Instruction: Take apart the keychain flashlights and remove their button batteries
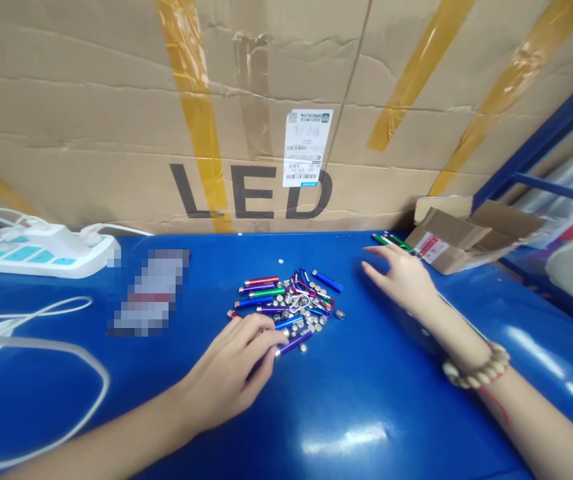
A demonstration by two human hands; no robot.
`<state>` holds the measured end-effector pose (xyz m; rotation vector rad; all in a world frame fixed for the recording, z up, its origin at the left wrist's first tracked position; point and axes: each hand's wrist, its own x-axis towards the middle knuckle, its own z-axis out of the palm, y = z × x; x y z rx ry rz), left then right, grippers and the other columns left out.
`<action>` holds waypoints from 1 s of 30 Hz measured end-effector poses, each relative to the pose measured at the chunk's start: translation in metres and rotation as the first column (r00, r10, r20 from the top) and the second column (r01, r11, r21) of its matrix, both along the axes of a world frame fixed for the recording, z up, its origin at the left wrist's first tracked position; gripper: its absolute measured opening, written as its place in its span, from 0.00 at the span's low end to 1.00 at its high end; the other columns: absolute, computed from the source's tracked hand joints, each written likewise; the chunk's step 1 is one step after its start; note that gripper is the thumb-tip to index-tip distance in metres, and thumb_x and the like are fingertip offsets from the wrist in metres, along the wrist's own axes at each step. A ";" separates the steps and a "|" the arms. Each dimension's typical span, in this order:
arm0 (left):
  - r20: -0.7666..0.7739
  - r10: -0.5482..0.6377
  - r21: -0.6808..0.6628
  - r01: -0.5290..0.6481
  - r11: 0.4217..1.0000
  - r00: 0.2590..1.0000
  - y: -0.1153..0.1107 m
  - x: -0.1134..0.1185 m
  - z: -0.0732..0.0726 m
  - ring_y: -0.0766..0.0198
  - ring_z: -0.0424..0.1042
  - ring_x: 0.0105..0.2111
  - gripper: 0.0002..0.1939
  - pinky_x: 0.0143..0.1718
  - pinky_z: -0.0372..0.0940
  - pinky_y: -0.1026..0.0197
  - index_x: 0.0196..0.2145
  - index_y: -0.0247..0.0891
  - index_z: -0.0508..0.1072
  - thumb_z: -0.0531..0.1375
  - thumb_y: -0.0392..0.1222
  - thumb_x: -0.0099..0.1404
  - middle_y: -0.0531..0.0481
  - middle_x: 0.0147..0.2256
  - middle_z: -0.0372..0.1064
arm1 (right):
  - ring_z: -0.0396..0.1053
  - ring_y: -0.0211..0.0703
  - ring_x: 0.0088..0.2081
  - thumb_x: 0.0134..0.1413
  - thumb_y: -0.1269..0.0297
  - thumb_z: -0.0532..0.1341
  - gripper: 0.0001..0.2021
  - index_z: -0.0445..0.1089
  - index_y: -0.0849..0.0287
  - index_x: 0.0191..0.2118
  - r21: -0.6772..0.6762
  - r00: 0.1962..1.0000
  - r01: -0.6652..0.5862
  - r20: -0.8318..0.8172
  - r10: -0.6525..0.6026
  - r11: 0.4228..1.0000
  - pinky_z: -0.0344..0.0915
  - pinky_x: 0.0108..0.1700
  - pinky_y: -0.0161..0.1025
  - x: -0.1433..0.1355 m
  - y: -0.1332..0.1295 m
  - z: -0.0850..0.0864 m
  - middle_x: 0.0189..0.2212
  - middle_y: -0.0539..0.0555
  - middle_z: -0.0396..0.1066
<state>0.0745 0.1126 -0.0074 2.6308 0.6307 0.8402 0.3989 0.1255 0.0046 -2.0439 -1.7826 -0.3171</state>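
Observation:
A heap of slim coloured metal tubes, like small flashlight bodies, lies mid-table with small round silver button cells (318,327) and little carabiner clips (300,303). My left hand (239,360) reaches over its near left side, fingers curled together. Its fingertips are by a purple tube (296,342) and a blue tube (289,323); whatever lies under the fingers is hidden. To the right of the heap, my right hand (406,280) hovers with fingers apart, holding nothing. Closest to it in the heap is another blue tube (327,281). Green tubes (399,243) lie beyond that hand.
A large taped cardboard box (116,133) marked LED stands along the back of the blue table (346,400). At left are a white power strip (66,257), cables and a pixelated flat object (149,293). A small opened carton (466,233) sits back right, beside a blue metal frame (541,140).

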 end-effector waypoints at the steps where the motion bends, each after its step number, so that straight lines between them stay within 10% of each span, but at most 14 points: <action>1: 0.002 -0.002 -0.006 0.002 1.000 1.000 0.000 0.000 0.000 0.63 0.66 0.37 0.11 0.40 0.59 0.61 0.43 0.38 0.66 0.48 0.30 0.68 0.47 0.39 0.64 | 0.67 0.60 0.48 0.52 0.59 0.57 0.18 0.70 0.64 0.47 -0.011 0.998 0.068 0.006 -0.068 0.998 0.64 0.46 0.52 0.014 0.003 -0.004 0.46 0.64 0.70; 8: -0.010 -0.015 0.015 0.015 1.000 1.000 0.001 0.001 0.000 0.62 0.66 0.38 0.11 0.39 0.59 0.61 0.43 0.36 0.66 0.48 0.29 0.67 0.46 0.40 0.64 | 0.63 0.70 0.51 0.52 0.49 0.54 0.27 0.68 0.64 0.51 -0.109 0.955 0.295 0.018 -0.295 0.949 0.59 0.45 0.67 0.069 0.011 -0.026 0.50 0.69 0.67; 17: -0.017 -0.007 0.102 0.009 0.995 1.000 0.000 0.001 0.001 0.61 0.67 0.37 0.10 0.38 0.60 0.60 0.42 0.34 0.68 0.50 0.29 0.66 0.45 0.39 0.64 | 0.66 0.53 0.51 0.55 0.56 0.54 0.17 0.75 0.61 0.41 -0.118 0.988 0.147 -0.034 -0.152 0.982 0.65 0.49 0.47 0.072 0.015 -0.028 0.45 0.61 0.72; 30: -0.019 0.008 0.064 -0.007 0.998 1.000 0.005 0.002 0.000 0.60 0.68 0.37 0.09 0.38 0.61 0.58 0.41 0.35 0.68 0.50 0.32 0.66 0.45 0.39 0.65 | 0.73 0.52 0.39 0.47 0.60 0.59 0.13 0.76 0.56 0.38 -0.090 0.996 0.058 -0.066 -0.064 0.994 0.67 0.40 0.45 0.062 0.009 -0.024 0.33 0.53 0.77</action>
